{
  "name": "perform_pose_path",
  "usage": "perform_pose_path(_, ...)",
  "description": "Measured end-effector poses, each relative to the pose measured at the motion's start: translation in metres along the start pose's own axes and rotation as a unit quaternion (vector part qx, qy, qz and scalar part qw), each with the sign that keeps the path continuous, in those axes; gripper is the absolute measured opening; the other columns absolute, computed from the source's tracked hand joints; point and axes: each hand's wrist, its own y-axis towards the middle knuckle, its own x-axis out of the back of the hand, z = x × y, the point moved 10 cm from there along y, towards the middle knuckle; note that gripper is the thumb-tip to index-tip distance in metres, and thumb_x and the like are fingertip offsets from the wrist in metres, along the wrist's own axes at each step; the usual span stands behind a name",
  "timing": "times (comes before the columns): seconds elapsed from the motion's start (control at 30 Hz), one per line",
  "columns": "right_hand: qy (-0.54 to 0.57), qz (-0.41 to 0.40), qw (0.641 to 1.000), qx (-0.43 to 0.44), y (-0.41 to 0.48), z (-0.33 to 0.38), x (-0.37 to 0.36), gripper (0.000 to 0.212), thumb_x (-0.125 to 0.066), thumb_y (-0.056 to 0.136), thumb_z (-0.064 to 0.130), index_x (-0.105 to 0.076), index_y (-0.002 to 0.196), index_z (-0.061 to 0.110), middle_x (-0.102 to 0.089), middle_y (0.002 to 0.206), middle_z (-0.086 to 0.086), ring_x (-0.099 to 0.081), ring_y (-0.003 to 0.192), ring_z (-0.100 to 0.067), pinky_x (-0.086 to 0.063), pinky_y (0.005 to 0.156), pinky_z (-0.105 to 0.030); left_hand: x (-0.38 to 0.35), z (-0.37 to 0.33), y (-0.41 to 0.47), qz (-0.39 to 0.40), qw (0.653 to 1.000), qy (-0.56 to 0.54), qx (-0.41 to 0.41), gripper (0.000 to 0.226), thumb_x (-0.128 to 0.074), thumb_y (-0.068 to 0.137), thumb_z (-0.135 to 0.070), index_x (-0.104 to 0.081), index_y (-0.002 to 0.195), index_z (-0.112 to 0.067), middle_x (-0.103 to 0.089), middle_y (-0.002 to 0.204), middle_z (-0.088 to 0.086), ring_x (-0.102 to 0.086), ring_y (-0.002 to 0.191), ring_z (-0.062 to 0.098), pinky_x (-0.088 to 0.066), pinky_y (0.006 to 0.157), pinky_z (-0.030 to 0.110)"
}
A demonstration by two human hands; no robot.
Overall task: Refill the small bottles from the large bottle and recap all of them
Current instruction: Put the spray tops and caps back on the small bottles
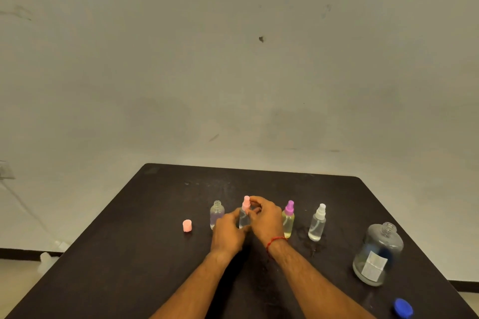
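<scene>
Several small clear bottles stand in a row on the dark table. My left hand grips the body of the middle small bottle. My right hand pinches its pink spray cap at the top. To the left stands an uncapped small bottle, and further left a loose pink cap lies on the table. To the right stand a yellowish bottle with a purple spray cap and a clear bottle with a white spray cap. The large clear bottle stands uncapped at the right.
A blue cap lies near the table's front right corner. Wet spots show on the table near the right bottles. A plain wall stands behind the table, and a cable runs down at the far left.
</scene>
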Motion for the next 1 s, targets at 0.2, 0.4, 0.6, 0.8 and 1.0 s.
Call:
perform_pose_path(0.2, 0.009, -0.007, 1.0, 0.005, -0.009, 0.004, 0.005, 0.026, -0.07, 0.088, 0.013, -0.068, 0.113, 0.019, -0.066, 0.093, 0.011, -0.062, 0.083, -0.002, -0.048, 0.069, -0.007, 0.014, -0.01, -0.014, -0.028, 0.999, 0.015, -0.03, 0.023, -0.073, 0.088, -0.029, -0.071, 0.111, -0.033, -0.072, 0.105, -0.015, -0.068, 0.091, 0.002, -0.061, 0.073, 0.03)
perform_pose_path(0.4, 0.018, -0.041, 0.999, 0.021, -0.023, 0.006, 0.015, 0.027, -0.072, 0.085, 0.011, -0.068, 0.111, 0.017, -0.069, 0.097, 0.004, -0.063, 0.085, -0.005, -0.053, 0.073, -0.014, 0.04, -0.008, -0.03, -0.094, 0.995, 0.022, -0.03, 0.039, -0.075, 0.087, -0.036, -0.07, 0.123, -0.021, -0.071, 0.122, -0.002, -0.065, 0.115, 0.014, -0.051, 0.096, 0.027)
perform_pose_path(0.6, 0.033, -0.038, 0.998, 0.049, -0.041, 0.016, 0.004, 0.021, -0.075, 0.081, 0.009, -0.071, 0.1, 0.019, -0.068, 0.088, 0.005, -0.065, 0.08, -0.006, -0.058, 0.079, -0.028, 0.089, 0.006, -0.048, -0.194, 0.98, 0.007, -0.034, 0.011, -0.072, 0.089, -0.032, -0.08, 0.088, -0.025, -0.074, 0.078, -0.019, -0.07, 0.078, -0.003, -0.055, 0.09, 0.034)
perform_pose_path(0.8, 0.017, 0.031, 0.996, 0.086, -0.061, 0.041, -0.036, 0.023, -0.075, 0.08, 0.007, -0.071, 0.099, 0.019, -0.067, 0.087, 0.009, -0.063, 0.081, -0.003, -0.055, 0.081, -0.019, 0.132, 0.032, -0.061, -0.232, 0.972, 0.032, 0.008, 0.014, -0.07, 0.091, -0.032, -0.08, 0.088, -0.023, -0.075, 0.079, -0.012, -0.068, 0.077, 0.0, -0.055, 0.071, 0.022)
perform_pose_path(1.0, -0.01, 0.102, 0.991, 0.081, -0.067, 0.052, -0.086, 0.033, -0.075, 0.083, 0.015, -0.068, 0.115, 0.021, -0.066, 0.1, 0.008, -0.061, 0.084, -0.003, -0.049, 0.081, -0.011, 0.158, 0.061, -0.071, -0.228, 0.97, 0.052, 0.063, 0.013, -0.067, 0.094, -0.032, -0.077, 0.099, -0.026, -0.073, 0.092, -0.014, -0.065, 0.086, 0.002, -0.045, 0.07, 0.013)
